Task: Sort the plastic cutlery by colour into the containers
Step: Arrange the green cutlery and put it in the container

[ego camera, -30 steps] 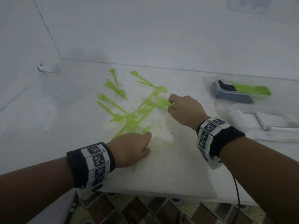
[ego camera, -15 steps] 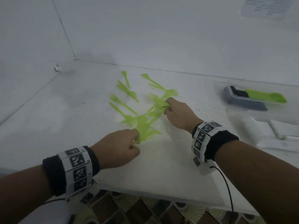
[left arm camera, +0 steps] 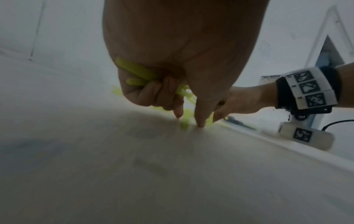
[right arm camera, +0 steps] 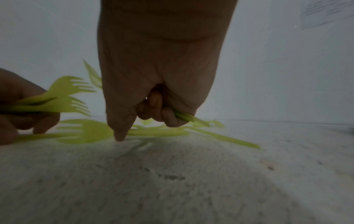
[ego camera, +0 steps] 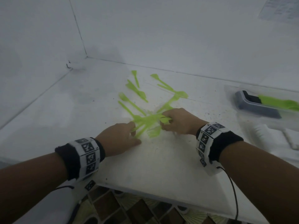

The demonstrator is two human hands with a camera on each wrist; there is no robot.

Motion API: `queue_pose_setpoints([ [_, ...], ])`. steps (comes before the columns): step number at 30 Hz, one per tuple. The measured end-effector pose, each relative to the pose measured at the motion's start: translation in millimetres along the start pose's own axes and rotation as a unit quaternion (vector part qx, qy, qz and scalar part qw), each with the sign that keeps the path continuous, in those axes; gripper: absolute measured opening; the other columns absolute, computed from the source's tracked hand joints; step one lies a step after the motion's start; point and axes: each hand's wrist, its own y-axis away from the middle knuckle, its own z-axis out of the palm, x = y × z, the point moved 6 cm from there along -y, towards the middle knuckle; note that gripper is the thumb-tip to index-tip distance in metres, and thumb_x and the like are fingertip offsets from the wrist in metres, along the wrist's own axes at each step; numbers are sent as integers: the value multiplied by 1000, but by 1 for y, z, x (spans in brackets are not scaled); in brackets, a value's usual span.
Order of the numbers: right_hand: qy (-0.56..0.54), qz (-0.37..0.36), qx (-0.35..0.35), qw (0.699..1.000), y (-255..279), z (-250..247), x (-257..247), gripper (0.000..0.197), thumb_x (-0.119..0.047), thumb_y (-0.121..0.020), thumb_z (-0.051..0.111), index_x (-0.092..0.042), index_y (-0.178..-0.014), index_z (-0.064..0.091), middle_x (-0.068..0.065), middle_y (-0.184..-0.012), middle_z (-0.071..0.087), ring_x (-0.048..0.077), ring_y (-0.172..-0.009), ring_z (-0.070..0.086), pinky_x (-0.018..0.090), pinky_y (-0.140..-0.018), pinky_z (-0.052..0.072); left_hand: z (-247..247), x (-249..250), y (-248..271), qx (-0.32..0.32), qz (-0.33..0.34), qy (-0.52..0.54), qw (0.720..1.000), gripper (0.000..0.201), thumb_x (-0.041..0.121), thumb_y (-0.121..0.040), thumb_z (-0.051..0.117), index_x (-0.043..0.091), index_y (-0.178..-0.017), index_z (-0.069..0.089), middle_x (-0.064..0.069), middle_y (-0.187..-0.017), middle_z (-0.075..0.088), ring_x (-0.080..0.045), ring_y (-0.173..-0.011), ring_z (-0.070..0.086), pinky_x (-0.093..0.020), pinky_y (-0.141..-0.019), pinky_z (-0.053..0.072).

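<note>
Green cutlery (ego camera: 145,117) lies scattered mid-worktop (ego camera: 161,159), mostly forks and some spoon- or knife-like bits, handles crossing in a loose pile; a few strays sit further back (ego camera: 134,88). Left hand (ego camera: 118,139) has fingers curled round a bunch of handles, fork heads (right arm camera: 65,97) sticking out toward the right hand, index and thumb tips down on the worktop. Right hand (ego camera: 179,122) also grips a few green pieces in curled fingers, one fingertip (right arm camera: 119,136) touching the worktop just beside a flat-lying fork (right arm camera: 86,131). A clear container (ego camera: 233,89) off to the right already holds green cutlery (ego camera: 278,102) over a grey tray (ego camera: 257,109); white pieces (ego camera: 275,135) sit nearer in another, blurred. Pieces look light, thin, stiff but springy, smooth, so likely to slip or flick out of a bundle. Best hold is probably across the handles near the middle, bunched parallel, tines all one way; flat-lying ones likely need a fingernail under the edge or sliding to lift.
</note>
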Motion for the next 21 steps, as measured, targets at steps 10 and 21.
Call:
queue_pose_setpoints([
  [10, -161, 66, 143, 974, 26, -33, 18, 27, -29, -90, 68, -14, -98, 48, 3, -82, 58, 18, -66, 46, 32, -61, 40, -13, -2, -2, -76, 8, 22, 997, 18, 24, -95, 57, 17, -94, 40, -3, -77, 54, -15, -63, 42, -32, -61, 34],
  [21, 17, 210, 111, 971, 9, -27, 69, 22, -38, -94, 64, -17, -94, 63, -1, -94, 62, 25, -92, 60, 33, -74, 43, -26, 12, -9, -39, 73, 3, 997, 11, 24, -105, 39, 29, -95, 41, 1, -91, 58, -15, -75, 51, -34, -70, 41],
])
